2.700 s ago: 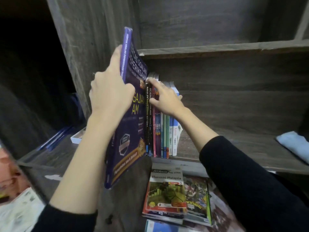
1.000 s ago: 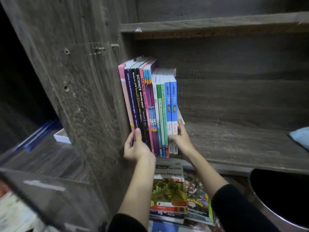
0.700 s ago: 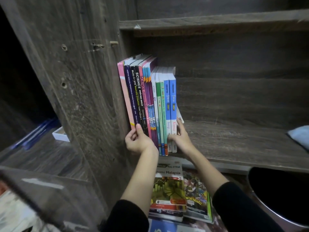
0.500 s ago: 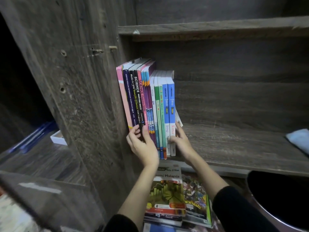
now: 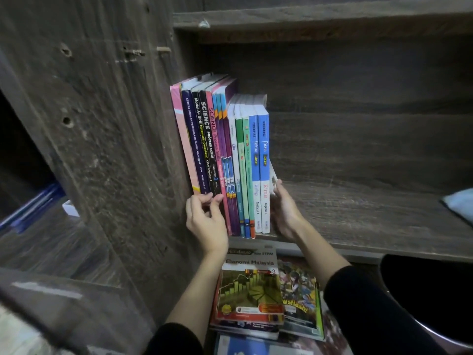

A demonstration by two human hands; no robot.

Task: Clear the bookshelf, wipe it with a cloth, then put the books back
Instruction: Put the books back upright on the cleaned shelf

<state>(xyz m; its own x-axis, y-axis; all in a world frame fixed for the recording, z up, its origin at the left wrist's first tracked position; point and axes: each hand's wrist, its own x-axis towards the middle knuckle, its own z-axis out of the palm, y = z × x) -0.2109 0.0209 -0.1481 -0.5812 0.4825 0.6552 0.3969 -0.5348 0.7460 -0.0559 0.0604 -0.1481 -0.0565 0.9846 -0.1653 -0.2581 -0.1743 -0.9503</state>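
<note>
left hand [image 5: 206, 221] fingers pinch books [image 5: 222, 155] | right hand [image 5: 285, 213] fingers straight, pressing books' right side

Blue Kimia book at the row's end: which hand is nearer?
Right. The right hand lies against the Kimia book's outer side; the left hand grips the dark spines several books away.

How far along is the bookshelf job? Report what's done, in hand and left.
Done: wiping looks finished, the blue cloth lies aside on the shelf; a row of books stands at its left end. In hand: left hand touches the lower spines, right hand braces the Kimia book. Left: the Ekonomi Malaysia book and its stack wait below.
</note>
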